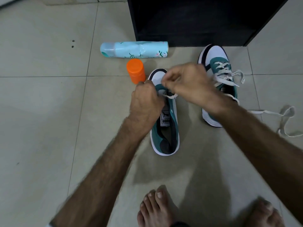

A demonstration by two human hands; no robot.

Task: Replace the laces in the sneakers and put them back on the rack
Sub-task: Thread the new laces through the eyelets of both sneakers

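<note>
Tiled floor [41, 112], PUMA-tongued sneaker [165, 128], hands [165, 90] pinching white lace [170, 96]

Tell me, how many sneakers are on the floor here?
2. One teal-and-white sneaker lies under both hands; the other teal-and-white sneaker stands to its right, by the dark cabinet.

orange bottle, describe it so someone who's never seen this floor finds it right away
Start at the dark cabinet at the top of the tiled floor. A pale blue spray can lies on its side just in front of its left corner. The orange bottle stands upright right below that can, beside the toe of the near sneaker; it is the only orange thing.
</note>
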